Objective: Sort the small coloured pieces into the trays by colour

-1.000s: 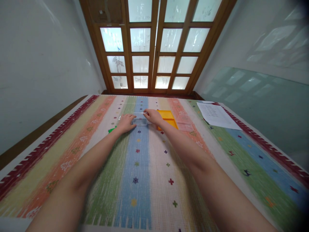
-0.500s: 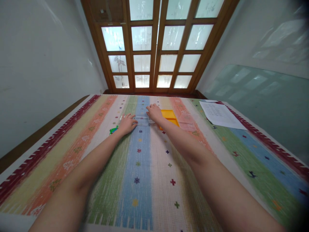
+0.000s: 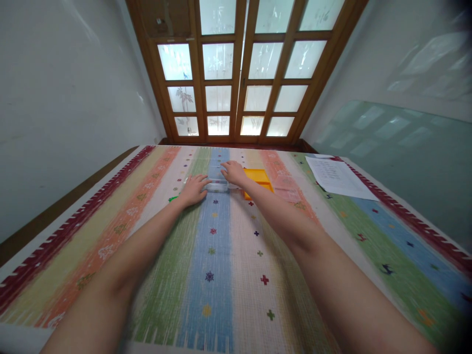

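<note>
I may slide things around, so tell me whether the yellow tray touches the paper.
Apart: the head view shows striped cloth between the yellow tray and the paper.

A clear box (image 3: 218, 186) is flanked by the left hand (image 3: 194, 190), fingers spread at its left end, and the right hand (image 3: 235, 172), held near its far right edge. A yellow tray (image 3: 258, 175) on the right is partly hidden by that hand; a printed sheet (image 3: 335, 178) is laid farther right on the striped tablecloth (image 3: 216, 300).
</note>
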Action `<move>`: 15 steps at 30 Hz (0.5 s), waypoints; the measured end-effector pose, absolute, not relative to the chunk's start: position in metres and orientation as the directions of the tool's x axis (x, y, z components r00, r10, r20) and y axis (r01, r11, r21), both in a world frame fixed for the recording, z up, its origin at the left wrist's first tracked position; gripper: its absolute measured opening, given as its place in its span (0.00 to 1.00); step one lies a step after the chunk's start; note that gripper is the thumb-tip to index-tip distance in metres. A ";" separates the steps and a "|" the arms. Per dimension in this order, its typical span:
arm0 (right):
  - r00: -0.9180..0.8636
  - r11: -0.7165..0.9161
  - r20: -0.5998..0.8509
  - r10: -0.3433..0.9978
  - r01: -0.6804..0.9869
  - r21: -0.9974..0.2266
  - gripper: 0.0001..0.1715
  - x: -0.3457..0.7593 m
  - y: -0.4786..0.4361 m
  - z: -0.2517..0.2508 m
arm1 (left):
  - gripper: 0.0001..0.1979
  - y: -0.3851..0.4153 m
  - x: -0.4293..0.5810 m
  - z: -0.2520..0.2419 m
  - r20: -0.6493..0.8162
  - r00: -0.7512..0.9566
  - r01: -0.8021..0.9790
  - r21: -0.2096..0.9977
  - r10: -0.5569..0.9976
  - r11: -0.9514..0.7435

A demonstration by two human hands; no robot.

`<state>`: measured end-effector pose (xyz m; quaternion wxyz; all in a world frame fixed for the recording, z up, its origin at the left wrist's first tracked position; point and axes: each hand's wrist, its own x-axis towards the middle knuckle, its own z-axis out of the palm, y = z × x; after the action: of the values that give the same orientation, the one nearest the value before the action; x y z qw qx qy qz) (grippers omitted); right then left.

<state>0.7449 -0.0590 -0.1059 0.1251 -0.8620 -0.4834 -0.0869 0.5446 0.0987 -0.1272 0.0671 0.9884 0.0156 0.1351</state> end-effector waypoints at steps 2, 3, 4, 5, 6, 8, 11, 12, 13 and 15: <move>0.472 -0.445 0.325 0.819 0.881 -0.158 0.25 0.740 -0.058 -0.104 | 0.31 0.105 0.542 -0.119 0.301 0.953 -0.012 0.156 0.036 -0.988; 0.447 -0.415 0.351 0.823 0.895 -0.166 0.25 0.737 -0.057 -0.102 | 0.32 0.110 0.540 -0.114 0.310 0.950 -0.012 0.154 0.036 -0.988; 0.421 -0.385 0.379 0.824 0.907 -0.171 0.24 0.734 -0.057 -0.101 | 0.33 0.115 0.538 -0.109 0.320 0.946 -0.003 0.142 0.043 -0.990; 0.396 -0.356 0.405 0.824 0.918 -0.173 0.23 0.730 -0.056 -0.100 | 0.34 0.122 0.536 -0.105 0.318 0.947 0.008 0.125 0.048 -0.992; 0.371 -0.330 0.431 0.822 0.929 -0.170 0.22 0.726 -0.057 -0.099 | 0.35 0.130 0.534 -0.103 0.312 0.948 0.031 0.108 0.063 -0.994; 0.318 -0.279 0.479 0.818 0.948 -0.153 0.20 0.717 -0.058 -0.096 | 0.38 0.146 0.532 -0.101 0.268 0.958 0.076 0.090 0.098 -0.993; 0.231 -0.214 0.536 0.812 0.972 -0.096 0.18 0.698 -0.062 -0.095 | 0.36 0.168 0.532 -0.108 0.169 0.974 0.126 0.162 0.153 -0.979; 0.198 -0.193 0.550 0.811 0.979 -0.069 0.17 0.690 -0.063 -0.096 | 0.34 0.174 0.533 -0.111 0.152 0.973 0.142 0.212 0.176 -0.967; 0.165 -0.173 0.555 0.815 0.984 -0.037 0.16 0.682 -0.064 -0.098 | 0.33 0.178 0.534 -0.113 0.146 0.970 0.153 0.265 0.196 -0.952; 0.097 -0.129 0.525 0.846 0.991 0.025 0.14 0.666 -0.065 -0.104 | 0.30 0.183 0.537 -0.117 0.151 0.962 0.159 0.362 0.226 -0.919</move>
<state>0.6660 -0.0646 -0.1042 0.1712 -0.7205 -0.6374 -0.2128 0.5369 0.1831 -0.1172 0.1760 0.9748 0.0987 0.0955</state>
